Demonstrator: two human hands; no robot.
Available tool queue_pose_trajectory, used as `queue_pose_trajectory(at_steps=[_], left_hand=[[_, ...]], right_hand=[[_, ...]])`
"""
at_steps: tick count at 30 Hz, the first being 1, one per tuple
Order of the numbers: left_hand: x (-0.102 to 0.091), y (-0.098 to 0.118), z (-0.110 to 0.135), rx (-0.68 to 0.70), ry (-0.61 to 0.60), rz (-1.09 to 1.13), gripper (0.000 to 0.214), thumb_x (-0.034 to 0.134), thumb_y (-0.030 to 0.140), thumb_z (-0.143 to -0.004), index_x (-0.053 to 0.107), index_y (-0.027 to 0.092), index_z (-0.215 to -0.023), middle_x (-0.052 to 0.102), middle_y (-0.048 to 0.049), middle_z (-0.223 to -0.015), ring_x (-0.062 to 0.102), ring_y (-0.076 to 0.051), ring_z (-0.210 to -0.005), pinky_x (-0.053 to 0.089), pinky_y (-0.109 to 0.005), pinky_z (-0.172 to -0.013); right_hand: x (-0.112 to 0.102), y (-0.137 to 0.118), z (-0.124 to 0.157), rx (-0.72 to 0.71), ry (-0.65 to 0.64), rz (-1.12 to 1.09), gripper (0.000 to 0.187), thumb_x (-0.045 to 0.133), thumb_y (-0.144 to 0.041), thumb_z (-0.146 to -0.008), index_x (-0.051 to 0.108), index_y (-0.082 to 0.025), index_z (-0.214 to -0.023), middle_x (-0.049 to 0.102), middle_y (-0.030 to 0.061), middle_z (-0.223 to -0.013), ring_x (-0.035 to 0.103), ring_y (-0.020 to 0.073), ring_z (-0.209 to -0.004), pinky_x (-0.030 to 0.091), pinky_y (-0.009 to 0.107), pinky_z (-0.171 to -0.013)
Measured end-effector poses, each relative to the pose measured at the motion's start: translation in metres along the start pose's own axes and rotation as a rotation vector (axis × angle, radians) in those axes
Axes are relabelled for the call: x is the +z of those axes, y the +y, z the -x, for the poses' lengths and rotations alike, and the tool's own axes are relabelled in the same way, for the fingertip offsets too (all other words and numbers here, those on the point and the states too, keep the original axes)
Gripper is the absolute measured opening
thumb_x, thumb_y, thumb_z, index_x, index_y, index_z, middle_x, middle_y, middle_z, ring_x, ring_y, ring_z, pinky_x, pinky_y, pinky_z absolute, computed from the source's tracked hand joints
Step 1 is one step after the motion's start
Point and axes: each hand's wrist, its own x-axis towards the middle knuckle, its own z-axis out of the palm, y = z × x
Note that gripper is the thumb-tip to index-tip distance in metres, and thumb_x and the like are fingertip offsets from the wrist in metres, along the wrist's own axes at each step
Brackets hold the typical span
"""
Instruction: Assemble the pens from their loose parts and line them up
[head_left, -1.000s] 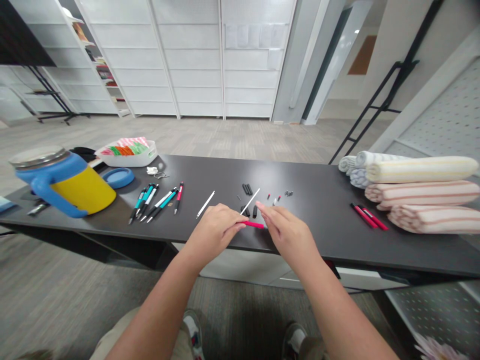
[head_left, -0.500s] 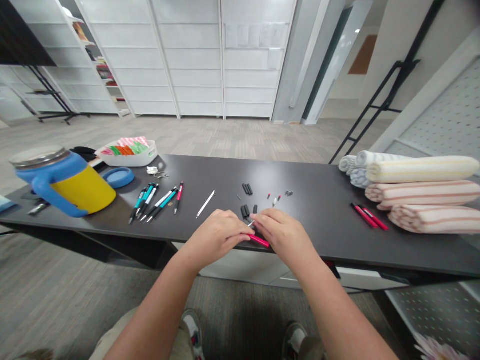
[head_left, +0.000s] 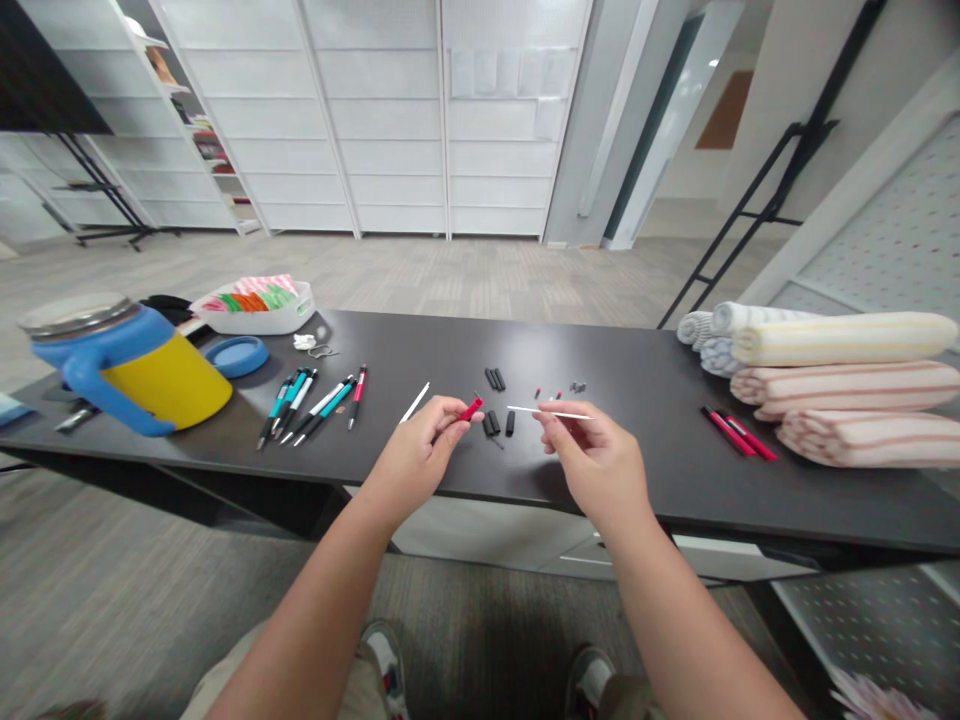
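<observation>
Pinched in my left hand is a red pen barrel, its end poking out past the fingertips. My right hand grips a thin white pen refill that points left toward the barrel, with a gap between the two. Below and between the hands lie black rubber grips and another black grip. More black grips rest farther back. A second white refill lies by my left hand, partly covered by it. Small metal pieces sit behind my right hand.
Several assembled pens and a red pen lie to the left. Beyond them stand a blue-yellow mug, a blue lid and a white basket. Red barrels and rolled towels occupy the right.
My hands were close together at the table's front edge over the red barrel. They have moved apart and up; the white refill now shows in my right hand, clear of the barrel.
</observation>
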Motion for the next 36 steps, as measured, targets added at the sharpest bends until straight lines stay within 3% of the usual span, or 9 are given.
queue_pose_trajectory(at_steps=[3, 8, 14, 18, 21, 25, 29, 36], left_hand=[[0.0046, 0.0025, -0.003, 0.067, -0.026, -0.179, 0.017, 0.053, 0.032, -0.107, 0.066, 0.024, -0.116, 0.077, -0.0068, -0.116, 0.071, -0.024, -0.11, 0.052, -0.039, -0.098], [0.0063, 0.0038, -0.0049, 0.118, -0.025, -0.289, 0.016, 0.054, 0.028, -0.107, 0.067, 0.023, -0.114, 0.075, -0.0065, -0.109, 0.068, -0.024, -0.103, 0.053, -0.039, -0.093], [0.0065, 0.0043, -0.0064, 0.159, -0.055, -0.342, 0.015, 0.056, 0.026, -0.107, 0.07, 0.022, -0.112, 0.076, -0.0065, -0.107, 0.067, -0.024, -0.101, 0.052, -0.039, -0.092], [0.0068, 0.0019, -0.0062, 0.199, -0.089, -0.357, 0.016, 0.057, 0.027, -0.107, 0.072, 0.024, -0.114, 0.077, -0.0061, -0.11, 0.067, -0.025, -0.105, 0.052, -0.04, -0.095], [0.007, 0.0, -0.0054, 0.212, -0.085, -0.358, 0.017, 0.057, 0.026, -0.107, 0.072, 0.024, -0.115, 0.077, -0.0059, -0.111, 0.067, -0.025, -0.105, 0.051, -0.041, -0.096], [0.0075, 0.0005, -0.0051, 0.197, -0.073, -0.363, 0.016, 0.057, 0.026, -0.107, 0.071, 0.023, -0.114, 0.077, -0.006, -0.11, 0.067, -0.025, -0.104, 0.051, -0.041, -0.095], [0.0073, 0.0027, -0.0058, 0.185, -0.08, -0.361, 0.017, 0.057, 0.027, -0.107, 0.072, 0.023, -0.113, 0.077, -0.0061, -0.11, 0.067, -0.026, -0.104, 0.051, -0.042, -0.095], [0.0063, 0.0027, -0.0056, 0.234, -0.097, -0.354, 0.018, 0.056, 0.028, -0.107, 0.073, 0.024, -0.115, 0.079, -0.0059, -0.112, 0.068, -0.025, -0.105, 0.051, -0.042, -0.095]], right_hand=[[0.0015, -0.001, 0.0008, 0.072, 0.008, -0.184, 0.025, 0.075, -0.045, -0.097, 0.079, -0.021, -0.104, 0.076, 0.0031, -0.079, 0.067, 0.0154, -0.062, 0.057, 0.028, -0.061], [0.0015, -0.0026, 0.0034, 0.054, 0.019, -0.236, 0.024, 0.075, -0.045, -0.097, 0.08, -0.021, -0.101, 0.078, 0.0056, -0.085, 0.066, 0.0152, -0.062, 0.056, 0.029, -0.06], [0.0018, -0.0025, 0.0052, 0.008, -0.03, -0.089, 0.023, 0.073, -0.044, -0.098, 0.081, -0.022, -0.101, 0.078, 0.0047, -0.085, 0.069, 0.0165, -0.065, 0.057, 0.029, -0.062], [0.0051, -0.0032, 0.0029, -0.088, -0.163, 0.046, 0.018, 0.07, -0.039, -0.1, 0.082, -0.026, -0.101, 0.081, 0.0047, -0.094, 0.075, 0.0187, -0.077, 0.058, 0.03, -0.071], [0.0076, -0.0027, 0.0016, -0.052, -0.234, 0.05, 0.02, 0.074, -0.038, -0.096, 0.081, -0.026, -0.109, 0.083, 0.0051, -0.097, 0.077, 0.0203, -0.079, 0.06, 0.031, -0.072], [0.008, -0.0003, 0.0024, 0.042, -0.151, 0.006, 0.034, 0.078, -0.045, -0.092, 0.077, -0.022, -0.117, 0.082, 0.0066, -0.095, 0.076, 0.0207, -0.076, 0.06, 0.031, -0.07], [0.0062, 0.001, 0.0037, 0.011, -0.099, 0.063, 0.024, 0.074, -0.046, -0.095, 0.08, -0.023, -0.097, 0.08, 0.0044, -0.085, 0.074, 0.0196, -0.072, 0.057, 0.029, -0.066], [0.0047, 0.0002, 0.0035, -0.053, -0.067, 0.105, 0.021, 0.072, -0.044, -0.097, 0.082, -0.026, -0.094, 0.08, 0.0038, -0.088, 0.071, 0.0194, -0.071, 0.058, 0.032, -0.071]])
